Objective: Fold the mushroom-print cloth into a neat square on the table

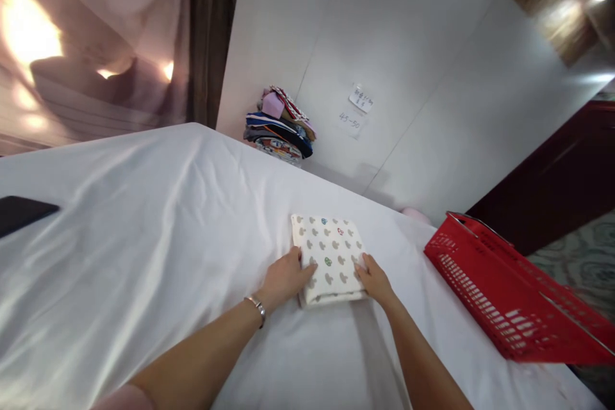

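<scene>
While the left hand point(287, 275) grasps one side of a folded, patterned cream cloth point(335, 246), the right hand point(377, 279) grasps the opposite side; the cloth lies on a white sheet point(202, 230), left of a red basket point(521, 298).

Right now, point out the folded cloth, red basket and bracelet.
Folded cloth point(332, 256): head view, middle of its top face.
Red basket point(509, 283): head view, side wall.
Bracelet point(259, 307): head view, outer face of the band.
</scene>
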The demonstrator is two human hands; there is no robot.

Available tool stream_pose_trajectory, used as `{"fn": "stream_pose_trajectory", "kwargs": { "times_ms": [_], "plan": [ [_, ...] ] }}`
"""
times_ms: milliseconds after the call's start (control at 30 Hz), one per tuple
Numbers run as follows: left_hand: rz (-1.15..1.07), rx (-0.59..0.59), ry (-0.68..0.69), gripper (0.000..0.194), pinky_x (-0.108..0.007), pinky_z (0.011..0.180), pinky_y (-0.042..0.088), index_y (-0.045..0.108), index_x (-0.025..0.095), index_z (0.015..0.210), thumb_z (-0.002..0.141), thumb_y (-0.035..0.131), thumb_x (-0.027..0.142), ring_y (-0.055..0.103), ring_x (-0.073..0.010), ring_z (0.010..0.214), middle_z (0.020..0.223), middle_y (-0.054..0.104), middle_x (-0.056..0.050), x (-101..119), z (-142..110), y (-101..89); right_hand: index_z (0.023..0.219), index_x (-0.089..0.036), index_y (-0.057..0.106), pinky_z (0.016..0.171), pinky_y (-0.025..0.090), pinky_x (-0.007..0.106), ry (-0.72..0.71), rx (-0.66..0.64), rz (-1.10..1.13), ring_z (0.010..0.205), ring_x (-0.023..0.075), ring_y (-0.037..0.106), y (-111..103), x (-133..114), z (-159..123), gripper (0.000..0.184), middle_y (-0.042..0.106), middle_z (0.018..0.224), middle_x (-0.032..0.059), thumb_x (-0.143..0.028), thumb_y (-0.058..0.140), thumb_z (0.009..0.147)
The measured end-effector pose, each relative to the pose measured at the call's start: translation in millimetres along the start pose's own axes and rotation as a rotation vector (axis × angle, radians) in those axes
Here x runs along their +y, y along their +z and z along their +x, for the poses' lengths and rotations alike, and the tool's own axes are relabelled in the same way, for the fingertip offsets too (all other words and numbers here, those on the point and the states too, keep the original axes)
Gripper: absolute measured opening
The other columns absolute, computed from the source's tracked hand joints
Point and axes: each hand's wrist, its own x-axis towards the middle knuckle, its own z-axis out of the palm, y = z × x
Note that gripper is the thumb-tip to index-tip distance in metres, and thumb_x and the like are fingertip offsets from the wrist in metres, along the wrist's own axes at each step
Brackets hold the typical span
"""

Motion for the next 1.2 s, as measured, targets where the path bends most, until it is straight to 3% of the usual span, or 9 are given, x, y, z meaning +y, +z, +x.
{"fn": "stream_pose_trajectory", "kwargs": {
  "times_ms": [233, 333, 433, 500, 633, 733, 867, 1033, 1200],
  "plan": [
    [-0.093, 0.054, -0.064, 0.022, -0.028, 0.060, 0.040, 0.049, 0.021, 0.090, 0.072, 0.053, 0.034, 0.061, -0.0214, 0.074, 0.084, 0.065, -0.005, -12, 23, -14.1, 0.133, -0.010, 0.042, 0.105, 0.029, 0.035, 0.151, 0.033, 0.218, 0.127, 0.0244, 0.038, 14, -11, -27, 0.063, 0.043, 0.136, 0.0132, -0.039, 0.053, 0.078],
    [-0.079, 0.285, -0.157, 0.032, -0.030, 0.067, 0.042, 0.049, 0.021, 0.101, 0.072, 0.055, 0.035, 0.061, -0.0240, 0.087, 0.097, 0.065, -0.008, -40, 46, -48.5, 0.135, -0.018, 0.040, 0.092, 0.042, 0.034, -0.004, -0.101, 0.280, 0.113, 0.0234, 0.052, 28, -36, -73, 0.064, 0.054, 0.127, 0.0095, -0.043, 0.055, 0.077],
    [-0.158, 0.329, -0.253, 0.045, -0.031, 0.073, 0.045, 0.048, 0.019, 0.112, 0.072, 0.057, 0.037, 0.061, -0.0248, 0.093, 0.105, 0.064, -0.009, -67, 60, -80.9, 0.138, -0.026, 0.034, 0.063, 0.049, 0.027, -0.192, -0.291, 0.331, 0.070, 0.0160, 0.062, 23, -54, -99, 0.062, 0.069, 0.087, 0.0004, -0.043, 0.053, 0.081],
    [-0.187, 0.261, -0.302, 0.054, -0.032, 0.075, 0.045, 0.049, 0.018, 0.116, 0.070, 0.059, 0.044, 0.061, -0.0261, 0.094, 0.107, 0.065, -0.010, -75, 62, -92.5, 0.132, -0.021, 0.044, 0.058, 0.047, 0.026, -0.205, -0.169, 0.293, 0.059, 0.0146, 0.058, 12, -59, -87, 0.053, 0.066, 0.069, -0.0007, -0.043, 0.048, 0.084],
    [-0.134, 0.161, -0.290, 0.064, -0.037, 0.082, 0.044, 0.055, 0.017, 0.113, 0.062, 0.062, 0.056, 0.059, -0.0317, 0.100, 0.110, 0.064, -0.012, -73, 58, -96.0, 0.118, -0.018, 0.057, 0.075, 0.048, 0.029, -0.239, 0.083, 0.273, 0.090, 0.0189, 0.060, -2, -60, -12, 0.042, 0.065, 0.102, 0.0065, -0.040, 0.046, 0.084],
    [-0.181, 0.126, -0.220, 0.061, -0.035, 0.080, 0.045, 0.058, 0.018, 0.111, 0.061, 0.063, 0.051, 0.060, -0.0297, 0.097, 0.107, 0.065, -0.010, -73, 56, -92.6, 0.123, -0.020, 0.053, 0.095, 0.039, 0.032, -0.108, -0.037, 0.209, 0.117, 0.0218, 0.048, 6, -64, 48, 0.047, 0.053, 0.127, 0.0079, -0.037, 0.053, 0.079],
    [-0.308, 0.135, -0.044, 0.047, -0.028, 0.075, 0.047, 0.059, 0.021, 0.108, 0.063, 0.059, 0.032, 0.063, -0.0223, 0.087, 0.098, 0.067, -0.003, -77, 59, -84.9, 0.117, -0.016, 0.057, 0.095, 0.039, 0.036, -0.030, -0.207, 0.232, 0.109, 0.0261, 0.055, 20, -77, 98, 0.059, 0.061, 0.116, 0.0110, -0.036, 0.071, 0.063],
    [-0.427, 0.337, -0.022, 0.048, -0.028, 0.079, 0.046, 0.058, 0.021, 0.111, 0.065, 0.061, 0.032, 0.061, -0.0203, 0.093, 0.110, 0.063, -0.005, -81, 64, -74.1, 0.086, -0.012, 0.067, 0.071, 0.051, 0.034, 0.076, -0.359, 0.379, 0.077, 0.0251, 0.065, 15, -73, 119, 0.044, 0.070, 0.086, 0.0114, -0.033, 0.081, 0.050],
    [-0.451, 0.497, -0.060, 0.044, -0.029, 0.081, 0.045, 0.056, 0.017, 0.111, 0.074, 0.054, 0.041, 0.059, -0.0190, 0.094, 0.106, 0.063, -0.007, -74, 64, -67.3, 0.080, -0.010, 0.063, 0.057, 0.051, 0.032, 0.266, -0.195, 0.545, 0.064, 0.0232, 0.064, -2, -22, 105, 0.034, 0.068, 0.069, 0.0115, -0.038, 0.070, 0.063]
  ]
}}
